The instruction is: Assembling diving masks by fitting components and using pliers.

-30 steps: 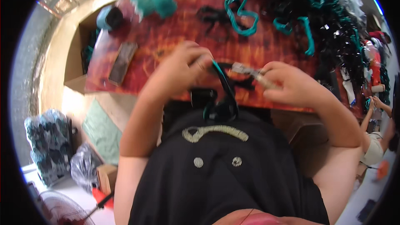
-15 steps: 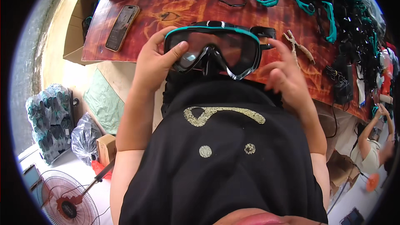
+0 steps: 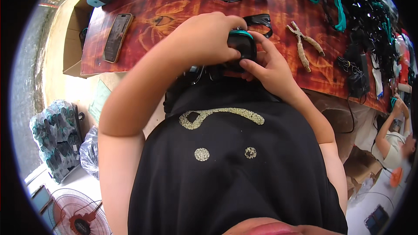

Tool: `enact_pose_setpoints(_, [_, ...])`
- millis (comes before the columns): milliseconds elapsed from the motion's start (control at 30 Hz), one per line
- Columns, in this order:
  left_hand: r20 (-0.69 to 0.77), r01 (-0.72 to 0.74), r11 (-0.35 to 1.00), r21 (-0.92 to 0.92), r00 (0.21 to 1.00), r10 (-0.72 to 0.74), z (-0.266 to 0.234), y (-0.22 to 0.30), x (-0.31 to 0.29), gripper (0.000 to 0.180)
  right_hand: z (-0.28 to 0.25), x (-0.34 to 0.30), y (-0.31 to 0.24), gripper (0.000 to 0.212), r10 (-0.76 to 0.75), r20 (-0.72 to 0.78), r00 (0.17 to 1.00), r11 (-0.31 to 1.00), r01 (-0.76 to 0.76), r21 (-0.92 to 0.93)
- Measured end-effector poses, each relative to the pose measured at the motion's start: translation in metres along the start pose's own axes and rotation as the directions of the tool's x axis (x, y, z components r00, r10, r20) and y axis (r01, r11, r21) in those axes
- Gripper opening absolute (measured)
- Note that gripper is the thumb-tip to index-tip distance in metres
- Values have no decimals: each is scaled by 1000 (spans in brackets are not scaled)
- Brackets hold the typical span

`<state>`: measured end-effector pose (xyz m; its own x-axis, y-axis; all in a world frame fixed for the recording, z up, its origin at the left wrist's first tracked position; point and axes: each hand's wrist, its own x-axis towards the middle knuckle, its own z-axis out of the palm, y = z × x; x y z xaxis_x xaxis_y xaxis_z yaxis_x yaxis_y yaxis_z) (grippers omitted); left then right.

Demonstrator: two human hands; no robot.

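At the near edge of the red-brown worktop [image 3: 146,45], the left hand [image 3: 217,37] and right hand [image 3: 271,66] grip a teal-and-black mask [image 3: 242,45]. Far left, a cardboard box [image 3: 73,56] holds indistinct dark items [image 3: 83,35]; near left, clear plastic [image 3: 63,109] wraps teal goods [image 3: 54,159]. A fan [image 3: 80,224] shows against white floor [image 3: 79,182].

Bright overall, edges strongly curved

From the mask [image 3: 242,45], past the left hand [image 3: 211,35] at 10 o'clock, bare counter [image 3: 187,2] leaves passage between phone [image 3: 117,38] at 9 and black frame [image 3: 227,0] at 11. A strap [image 3: 260,18] blocks 1, pliers [image 3: 301,52] 3; narrow gap at 2.
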<state>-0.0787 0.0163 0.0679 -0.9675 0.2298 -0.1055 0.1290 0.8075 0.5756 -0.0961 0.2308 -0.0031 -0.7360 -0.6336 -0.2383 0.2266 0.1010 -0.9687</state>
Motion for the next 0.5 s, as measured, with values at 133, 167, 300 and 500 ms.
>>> enact_pose_setpoints(133, [204,7,977,-215,978,38,3,-21,26,47,-2,0,2,68,64,-54,996,991,-57,125])
enact_pose_setpoints(167, [170,10,972,-234,985,31,2,-23,25,46,1,0,2,67,21,-74,997,989,-10,146])
enact_pose_setpoints(300, [-29,14,799,-602,999,-40,-8,-28,12,44,7,5,-10,57,-236,-152,960,928,269,257])
enact_pose_setpoints(500, [-363,-268,452,-851,921,-138,7,9,-30,51,12,-7,-69,33,-327,-129,936,929,343,137])
